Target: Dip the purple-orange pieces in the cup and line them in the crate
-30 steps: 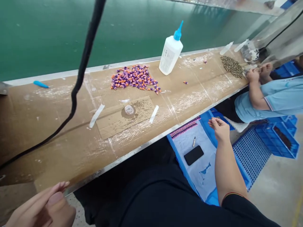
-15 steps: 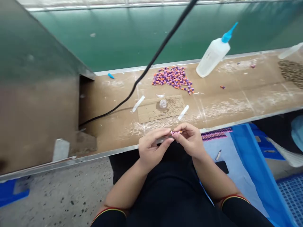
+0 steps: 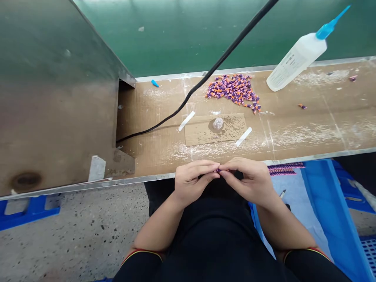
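Observation:
My left hand (image 3: 195,180) and my right hand (image 3: 249,178) meet fingertip to fingertip over the front edge of the bench. Both are closed in a pinch on a small purple piece (image 3: 218,170), mostly covered by the fingers. It resembles the small purple, orange and pink pieces in the pile (image 3: 233,91) at the back of the bench. Between the hands and the pile, a small clear round cup (image 3: 218,123) stands on a wet-spotted cardboard piece (image 3: 198,131), which has white tape strips at its sides.
A white squeeze bottle (image 3: 296,60) with a blue nozzle stands tilted in view at back right. A black cable (image 3: 199,84) crosses the bench. At left rises a metal housing (image 3: 67,98). A blue tray (image 3: 326,203) with rows of pink-purple pieces (image 3: 283,168) is at lower right.
The view has shifted, so the bench things appear farther right. The held piece showed more between my fingers before; now the fingertips are closer and cover most of it.

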`<state>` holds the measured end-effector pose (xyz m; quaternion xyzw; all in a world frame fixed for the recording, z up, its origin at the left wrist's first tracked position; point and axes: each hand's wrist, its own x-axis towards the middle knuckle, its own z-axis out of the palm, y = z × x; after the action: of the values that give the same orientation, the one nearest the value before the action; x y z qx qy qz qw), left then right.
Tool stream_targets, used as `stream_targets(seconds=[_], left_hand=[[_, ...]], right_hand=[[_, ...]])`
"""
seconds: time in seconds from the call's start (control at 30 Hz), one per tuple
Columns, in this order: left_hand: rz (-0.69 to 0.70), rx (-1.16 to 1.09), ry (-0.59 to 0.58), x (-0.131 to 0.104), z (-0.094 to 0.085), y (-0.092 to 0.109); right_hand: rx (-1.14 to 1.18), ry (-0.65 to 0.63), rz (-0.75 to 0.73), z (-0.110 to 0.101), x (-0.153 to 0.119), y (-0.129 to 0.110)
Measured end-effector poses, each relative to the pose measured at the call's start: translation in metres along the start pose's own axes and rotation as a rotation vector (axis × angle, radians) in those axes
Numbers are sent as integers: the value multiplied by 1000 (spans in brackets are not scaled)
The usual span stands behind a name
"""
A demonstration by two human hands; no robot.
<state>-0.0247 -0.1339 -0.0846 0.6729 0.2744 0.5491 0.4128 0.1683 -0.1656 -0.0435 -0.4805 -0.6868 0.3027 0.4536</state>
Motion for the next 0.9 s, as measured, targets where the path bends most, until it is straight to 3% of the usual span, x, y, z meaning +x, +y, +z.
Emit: stream_targets(seconds=[0.17,0.3,0.37,0.6,0.73,0.9], left_hand=[[-166,-164,-7,2,-5,3],[-310,-248,139,4,-17,3],[-352,-273,204,6,-21,-1],[-484,-250,380,14,-11,-28],[-528,-291,440,13,-7,-44],[-621,-395,507,13,-10,-51]], right_hand=[[133,24,95,-4,-4,0],[173,231,206,-21,-5,10],[110,271,231,-28,3,24],[-273,188,154,-26,68,78],[-474,42,4,-26,95,87],[-599,-95,-78,-25,106,92]])
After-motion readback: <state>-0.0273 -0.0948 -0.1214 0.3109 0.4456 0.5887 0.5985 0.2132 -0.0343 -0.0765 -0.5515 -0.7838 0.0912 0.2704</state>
